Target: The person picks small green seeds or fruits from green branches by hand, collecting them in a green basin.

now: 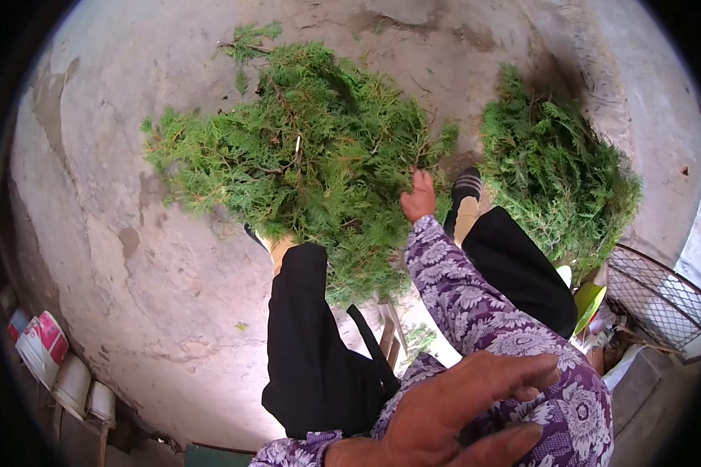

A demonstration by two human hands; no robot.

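A wide heap of green evergreen branches (311, 132), with scale-like leaves like cypress or arborvitae, lies on the floor between and beyond my feet. My right hand (419, 196) reaches to the heap's right edge, its fingers curled closed on an evergreen sprig. Close to the camera, my left hand (444, 405) is raised over my lap and points to the right. Its thumb and fingers are apart, with nothing visible between them. To the right of my right foot is a second, rounder pile of evergreen branches (553, 163).
A wire mesh basket (662, 292) stands at the right, beside assorted items and a yellow-green object (589, 302). White buckets (74, 385) line the lower left. Part of a wooden stool (389, 335) shows between my legs. The floor (187, 288) is worn concrete.
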